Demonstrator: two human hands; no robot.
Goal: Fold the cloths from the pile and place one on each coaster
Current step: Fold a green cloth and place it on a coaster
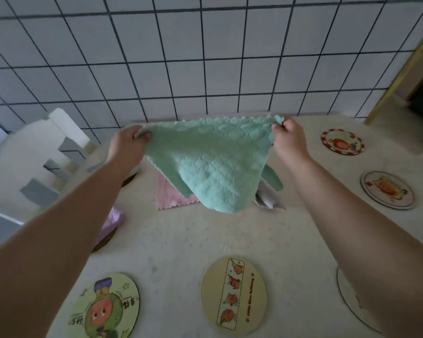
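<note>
Both hands hold the mint-green cloth [213, 162] up over the desk [181, 240]. The left hand [128, 146] has its grip closed on one corner, the right hand [288, 140] pinches the other. Between the grips the top edge runs taut, side to side; the rest sags to a point below, over a pink cloth [167, 195]. Nearer than the grips lies a cream coaster [233, 295].

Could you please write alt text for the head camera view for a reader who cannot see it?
Left hand and right hand hold a green cloth stretched by two corners above a pink cloth on a table with round picture coasters.
</note>
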